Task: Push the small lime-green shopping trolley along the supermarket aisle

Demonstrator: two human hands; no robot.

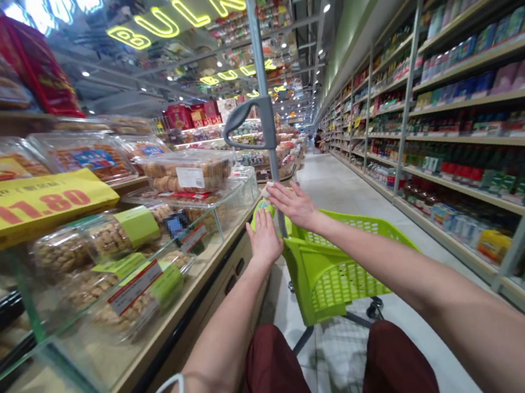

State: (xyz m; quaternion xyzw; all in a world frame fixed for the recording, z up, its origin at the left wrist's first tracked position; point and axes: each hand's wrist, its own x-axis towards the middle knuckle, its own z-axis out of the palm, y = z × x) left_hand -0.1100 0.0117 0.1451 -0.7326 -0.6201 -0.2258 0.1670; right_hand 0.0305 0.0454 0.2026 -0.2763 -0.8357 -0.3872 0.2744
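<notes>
My left hand lies with its fingers stretched over a small lime-green and white thing by the pole. Just above and to its right, my right hand is flat with fingers extended. Something white shows at its fingertips; its kind is unclear. A lime-green shopping basket cart on wheels stands before my knees, below both hands. Its grey upright pole carries a grey loop handle above my hands.
At left, a glass-edged display counter holds clear packs of nuts and biscuits behind a yellow price sign. Tall stocked shelves line the right. A tiled aisle runs between them, with a person far off.
</notes>
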